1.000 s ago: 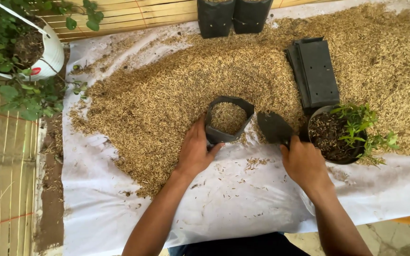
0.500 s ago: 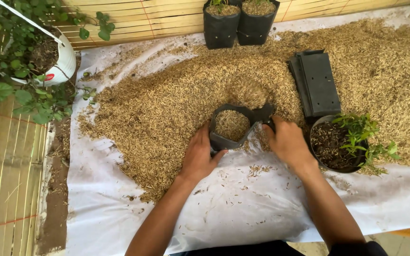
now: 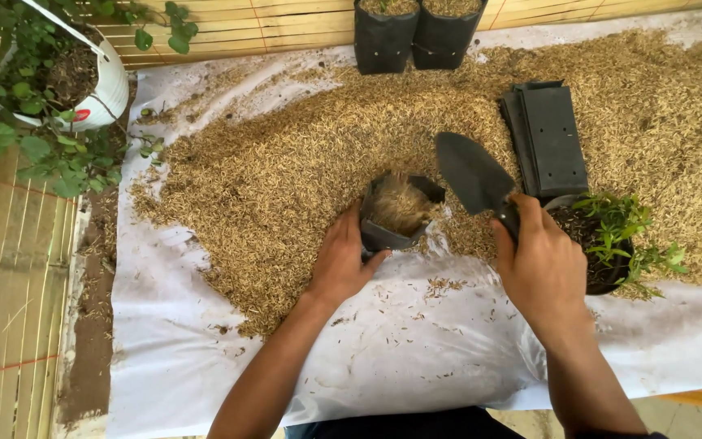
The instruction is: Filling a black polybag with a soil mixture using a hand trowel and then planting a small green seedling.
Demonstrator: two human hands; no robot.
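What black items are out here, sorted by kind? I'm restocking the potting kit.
Filled black grow bags at the back: 2
Black grow bag held open: 1
Stack of flat black bags: 1
Black trowel: 1
Black pot with seedling: 1
Total: 6

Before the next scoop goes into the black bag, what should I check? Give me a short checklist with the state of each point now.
1. Left hand holds the bag: ok.
2. Bag mouth open, facing up: ok.
3. Right hand grips the trowel handle: ok.
4. Trowel blade loaded with husk: not ok, it looks empty.
5. Room left in the bag: cannot tell how much.
6. Potted plant clear of the right hand: not ok, very close.
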